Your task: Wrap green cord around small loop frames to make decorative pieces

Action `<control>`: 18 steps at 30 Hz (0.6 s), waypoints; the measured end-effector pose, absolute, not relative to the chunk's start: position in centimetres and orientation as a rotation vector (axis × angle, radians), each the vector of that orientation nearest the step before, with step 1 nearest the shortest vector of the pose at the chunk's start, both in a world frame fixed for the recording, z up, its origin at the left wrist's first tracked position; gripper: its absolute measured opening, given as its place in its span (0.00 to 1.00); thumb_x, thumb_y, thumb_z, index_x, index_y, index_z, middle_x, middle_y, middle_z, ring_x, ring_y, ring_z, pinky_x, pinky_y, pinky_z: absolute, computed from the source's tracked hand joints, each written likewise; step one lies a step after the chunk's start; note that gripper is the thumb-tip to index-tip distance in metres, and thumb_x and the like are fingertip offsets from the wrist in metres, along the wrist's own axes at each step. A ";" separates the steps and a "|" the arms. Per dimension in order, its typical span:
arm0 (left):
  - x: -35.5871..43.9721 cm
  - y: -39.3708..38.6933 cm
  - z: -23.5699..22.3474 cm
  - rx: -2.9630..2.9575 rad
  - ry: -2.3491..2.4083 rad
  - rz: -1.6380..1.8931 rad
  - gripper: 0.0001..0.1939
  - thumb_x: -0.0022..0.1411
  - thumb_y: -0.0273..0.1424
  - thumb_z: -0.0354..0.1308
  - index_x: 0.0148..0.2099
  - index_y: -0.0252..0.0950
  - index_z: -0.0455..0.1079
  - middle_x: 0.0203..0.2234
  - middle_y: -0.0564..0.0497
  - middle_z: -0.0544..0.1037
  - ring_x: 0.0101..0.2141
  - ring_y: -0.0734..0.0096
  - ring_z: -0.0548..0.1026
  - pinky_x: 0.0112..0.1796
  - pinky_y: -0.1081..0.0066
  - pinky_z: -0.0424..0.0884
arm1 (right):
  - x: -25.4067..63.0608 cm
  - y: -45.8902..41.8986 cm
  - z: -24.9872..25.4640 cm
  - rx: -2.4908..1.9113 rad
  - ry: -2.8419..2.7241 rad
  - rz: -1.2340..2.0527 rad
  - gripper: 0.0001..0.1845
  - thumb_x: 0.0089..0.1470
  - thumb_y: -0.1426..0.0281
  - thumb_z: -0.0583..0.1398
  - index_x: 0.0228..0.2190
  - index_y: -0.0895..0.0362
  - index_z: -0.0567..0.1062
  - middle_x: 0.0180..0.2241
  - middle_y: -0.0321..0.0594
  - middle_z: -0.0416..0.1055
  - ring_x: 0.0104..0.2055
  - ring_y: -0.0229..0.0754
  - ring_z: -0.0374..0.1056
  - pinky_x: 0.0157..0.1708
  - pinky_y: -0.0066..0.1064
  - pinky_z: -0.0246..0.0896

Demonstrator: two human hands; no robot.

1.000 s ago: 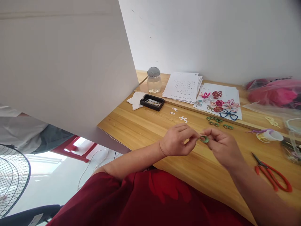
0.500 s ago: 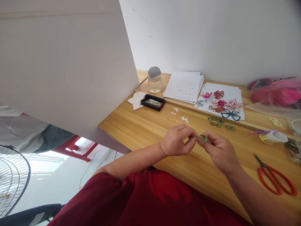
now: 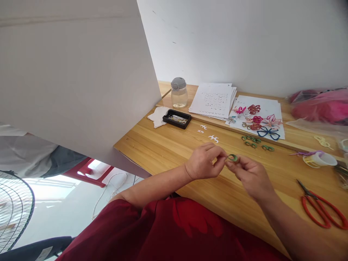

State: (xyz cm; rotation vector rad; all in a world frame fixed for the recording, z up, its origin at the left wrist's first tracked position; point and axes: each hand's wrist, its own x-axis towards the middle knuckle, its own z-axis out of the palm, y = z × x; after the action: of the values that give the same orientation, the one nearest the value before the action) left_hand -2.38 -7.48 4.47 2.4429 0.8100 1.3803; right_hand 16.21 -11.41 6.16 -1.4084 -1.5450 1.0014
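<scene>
A small green thread-wrapped loop [image 3: 233,158] is pinched between both hands above the wooden table. My left hand [image 3: 205,162] closes thumb and forefinger on its left end. With thumb and fingers pressed together, my right hand [image 3: 251,175] grips its right side. Beyond the hands lie several similar green loops [image 3: 251,140] and some white crescent-shaped paper cutouts [image 3: 213,139]. Red-handled scissors [image 3: 320,206] rest to the right of my right hand. The exact contact of the left fingertips on the loop is too small to make out.
Along the back are a water bottle [image 3: 179,93], a black tray [image 3: 177,119] of small bits, paper sheets [image 3: 212,100] and colourful wire-like flowers [image 3: 257,119]. A white spool [image 3: 319,158] and a bag of pink material [image 3: 320,107] stand right. A partition [image 3: 81,79] borders the left.
The loop has turned in the fingers and shifted slightly left, with my right hand moving left and lower around it. My left hand has hardly moved. The view has shifted slightly.
</scene>
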 end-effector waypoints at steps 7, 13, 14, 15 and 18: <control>-2.6 -7.3 3.8 2.571 0.803 1.066 0.05 0.67 0.27 0.54 0.37 0.36 0.70 0.29 0.48 0.78 0.33 0.68 0.76 0.39 0.68 0.74 | 15.9 -13.2 8.4 -1.453 -1.838 0.437 0.12 0.62 0.59 0.61 0.31 0.51 0.79 0.17 0.30 0.60 0.20 0.36 0.55 0.26 0.32 0.48; -2.2 -7.3 4.1 2.374 0.786 1.330 0.04 0.67 0.28 0.56 0.38 0.37 0.71 0.29 0.49 0.80 0.33 0.70 0.78 0.40 0.69 0.75 | 17.0 -10.5 6.0 -1.407 -1.551 0.998 0.22 0.55 0.49 0.66 0.25 0.53 0.74 0.17 0.28 0.54 0.20 0.35 0.49 0.22 0.31 0.46; -2.2 -7.1 3.9 2.364 0.858 1.346 0.04 0.67 0.28 0.56 0.37 0.36 0.70 0.29 0.49 0.79 0.33 0.70 0.77 0.39 0.69 0.75 | 16.5 -11.1 5.4 -1.425 -1.534 1.029 0.21 0.56 0.50 0.66 0.25 0.53 0.73 0.18 0.28 0.55 0.21 0.35 0.51 0.23 0.31 0.49; -2.3 -6.9 3.6 2.374 0.921 1.329 0.04 0.66 0.28 0.56 0.37 0.36 0.70 0.29 0.49 0.79 0.33 0.69 0.77 0.38 0.69 0.74 | 16.0 -11.9 5.1 -1.453 -1.552 1.004 0.19 0.57 0.52 0.65 0.26 0.53 0.74 0.18 0.29 0.58 0.21 0.35 0.53 0.24 0.31 0.50; -2.5 -6.7 3.0 2.500 0.950 1.184 0.05 0.66 0.27 0.55 0.36 0.36 0.69 0.28 0.49 0.78 0.32 0.68 0.76 0.37 0.68 0.73 | 15.1 -13.7 5.8 -1.488 -1.714 0.728 0.15 0.62 0.57 0.61 0.28 0.52 0.76 0.17 0.29 0.57 0.21 0.36 0.53 0.26 0.32 0.50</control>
State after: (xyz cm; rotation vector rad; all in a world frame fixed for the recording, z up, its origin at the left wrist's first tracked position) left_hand -2.50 -6.74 3.02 2.5004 0.9503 1.1836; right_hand 15.11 -13.73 5.83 -1.4877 -1.7137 0.7276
